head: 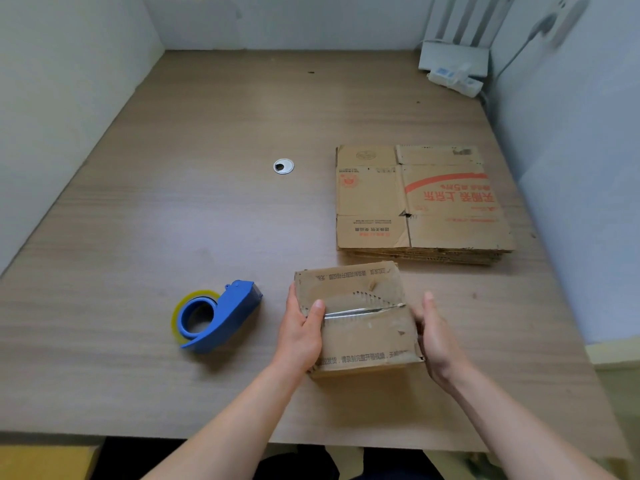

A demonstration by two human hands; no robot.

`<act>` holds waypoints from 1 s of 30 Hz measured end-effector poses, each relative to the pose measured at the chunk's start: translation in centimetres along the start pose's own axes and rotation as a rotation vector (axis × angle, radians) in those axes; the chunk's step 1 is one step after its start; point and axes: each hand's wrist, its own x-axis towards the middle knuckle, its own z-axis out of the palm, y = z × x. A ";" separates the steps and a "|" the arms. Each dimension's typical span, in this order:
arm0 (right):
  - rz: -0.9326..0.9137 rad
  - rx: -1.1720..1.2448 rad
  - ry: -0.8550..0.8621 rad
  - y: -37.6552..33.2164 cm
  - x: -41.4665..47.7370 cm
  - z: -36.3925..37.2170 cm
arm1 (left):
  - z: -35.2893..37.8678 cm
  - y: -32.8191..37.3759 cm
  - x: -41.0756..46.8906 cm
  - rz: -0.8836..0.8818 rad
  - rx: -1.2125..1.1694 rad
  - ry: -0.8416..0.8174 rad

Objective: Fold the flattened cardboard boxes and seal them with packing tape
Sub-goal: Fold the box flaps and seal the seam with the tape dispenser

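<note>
Across the desk [173, 220], toward its far right, lies a stack [422, 202] of flat cartons. Nearer the front edge sits a folded box [367, 337], held between both hands. Its seam [363, 311] runs left to right across the top and already shines with tape. The dispenser [221, 313] lies just left of the box, nearer the left hand [301, 337]; reaching for it looks like that hand's job. The left fingers [317, 308] clamp the box's left wall, thumb on the seam. The right hand [438, 344] presses the right wall, but I cannot tell how its fingers lie.
</note>
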 end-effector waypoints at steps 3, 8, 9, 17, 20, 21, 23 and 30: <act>-0.119 -0.236 0.072 -0.1 0.2 1.1 | 0.0 -0.1 0.0 0.012 -0.006 0.010; -0.263 -0.520 0.175 -0.7 0.3 2.0 | -0.1 0.0 -0.1 0.024 0.031 0.027; -0.266 -0.517 0.172 -0.6 0.3 1.9 | -0.1 0.1 -0.1 0.017 0.030 0.021; -0.256 -0.548 0.095 -1.4 0.4 0.9 | 0.2 0.6 -1.2 -0.090 -0.127 -0.017; -0.264 -0.714 -0.064 -3.4 1.4 -0.8 | 0.4 -0.3 -3.2 -0.211 -0.245 0.039; -0.251 -0.759 -0.142 -4.3 1.8 -1.0 | -0.1 -0.5 -3.8 -0.230 -0.230 0.073; -0.227 -0.854 -0.282 -5.9 2.7 -0.6 | -1.8 -0.3 -4.1 -0.157 0.058 0.164; -0.410 -1.287 -0.481 -9.5 6.4 4.5 | -4.8 1.8 -2.4 0.032 0.519 -0.148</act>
